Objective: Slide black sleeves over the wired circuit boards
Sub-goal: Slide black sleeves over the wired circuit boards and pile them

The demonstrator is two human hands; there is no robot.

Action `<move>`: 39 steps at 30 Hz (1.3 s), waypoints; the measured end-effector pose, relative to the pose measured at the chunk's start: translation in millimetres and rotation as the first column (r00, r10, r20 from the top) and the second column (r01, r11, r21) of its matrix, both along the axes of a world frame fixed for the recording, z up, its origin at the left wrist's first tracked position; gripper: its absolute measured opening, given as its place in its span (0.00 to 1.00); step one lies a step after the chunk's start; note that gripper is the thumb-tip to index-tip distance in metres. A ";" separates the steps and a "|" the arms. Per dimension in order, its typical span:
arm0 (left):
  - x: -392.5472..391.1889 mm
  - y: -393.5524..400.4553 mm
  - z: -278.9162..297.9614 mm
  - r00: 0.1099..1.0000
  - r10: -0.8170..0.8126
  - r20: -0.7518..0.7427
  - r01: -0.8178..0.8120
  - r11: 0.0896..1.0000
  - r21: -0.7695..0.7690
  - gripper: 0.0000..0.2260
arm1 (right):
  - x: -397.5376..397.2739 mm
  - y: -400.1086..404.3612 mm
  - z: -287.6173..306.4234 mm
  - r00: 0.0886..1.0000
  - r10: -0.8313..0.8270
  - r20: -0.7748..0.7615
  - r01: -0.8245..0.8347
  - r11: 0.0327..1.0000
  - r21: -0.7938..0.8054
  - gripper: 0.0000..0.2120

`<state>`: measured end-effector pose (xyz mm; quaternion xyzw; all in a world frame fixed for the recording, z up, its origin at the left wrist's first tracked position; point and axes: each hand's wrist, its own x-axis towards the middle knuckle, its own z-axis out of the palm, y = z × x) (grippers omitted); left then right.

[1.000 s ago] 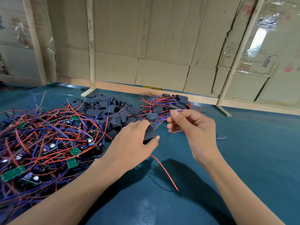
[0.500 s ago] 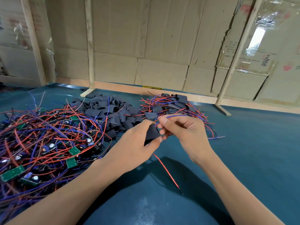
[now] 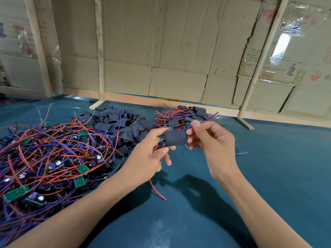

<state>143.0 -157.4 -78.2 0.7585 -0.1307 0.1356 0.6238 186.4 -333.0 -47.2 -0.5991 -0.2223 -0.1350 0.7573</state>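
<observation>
Two bare arms are stretched out over a blue-green desk (image 3: 268, 176), and their dark shadows are thrown on it below the hands. A loose red wire (image 3: 157, 190) is seen hanging down under the left hand, with its tip close to the desk.

The left hand (image 3: 148, 156) is lifted above the desk. Its thumb and fingers are curled round the left end of a black sleeve (image 3: 175, 138), where a small bit of circuit board (image 3: 162, 144) is poking out. The sleeve is held flat between the two hands. Its right end is touched by the right hand (image 3: 215, 145), whose fingers are curled. A blue wire (image 3: 206, 119) is pinched between the thumb and first finger of the right hand and is pointed up and away to the right.

To the left, a big heap of wired boards (image 3: 53, 154) is spread on the desk, with red, blue and purple wires tangled over small green boards. Farther back, a pile of empty black sleeves (image 3: 118, 124) is lying. Behind the hands, a smaller pile of finished boards (image 3: 180, 115) is seen, with black sleeves among the wires.

At the very back, a cardboard wall (image 3: 161, 51) is held up by wooden strips (image 3: 99, 51).
</observation>
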 end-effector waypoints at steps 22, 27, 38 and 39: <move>-2.3 5.3 -1.4 0.959 0.166 0.228 -0.224 0.940 0.259 0.23 | 2.7 -2.6 0.4 0.999 0.025 -0.043 -0.026 0.999 -0.038 0.08; -0.6 7.2 -3.7 0.942 0.184 0.280 -0.265 0.921 0.286 0.22 | 2.7 -1.9 -0.9 0.994 0.086 -0.060 -0.087 0.996 -0.008 0.11; -6.2 6.1 -0.9 0.908 0.239 0.344 -0.339 0.901 0.270 0.16 | 3.2 -3.3 -1.9 0.994 0.087 -0.069 -0.087 0.996 0.005 0.13; -6.3 5.8 -0.5 0.904 0.253 0.345 -0.352 0.898 0.263 0.16 | 3.3 -3.2 -1.9 0.993 0.090 -0.073 -0.090 0.996 0.005 0.13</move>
